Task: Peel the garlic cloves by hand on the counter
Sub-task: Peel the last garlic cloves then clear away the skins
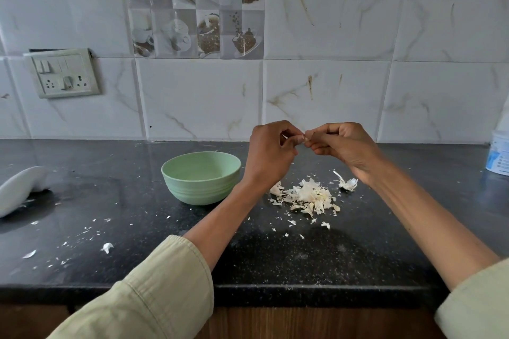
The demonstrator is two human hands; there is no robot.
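Note:
Both hands are raised above the black counter (275,261), fingertips meeting. My left hand (271,150) and my right hand (341,144) pinch a small garlic clove (305,139) between them; only a pale sliver of it shows. Below the hands lies a heap of white garlic skins (309,197). A papery garlic remnant (347,183) sits just right of the heap. A pale green bowl (201,181) stands left of the heap, under my left wrist; what it holds is hidden by its rim.
A white cloth-like object (19,190) lies at the counter's left edge. A white and blue container (500,155) stands at the far right. Skin flakes (107,247) are scattered over the front left. A switch socket (64,73) is on the tiled wall.

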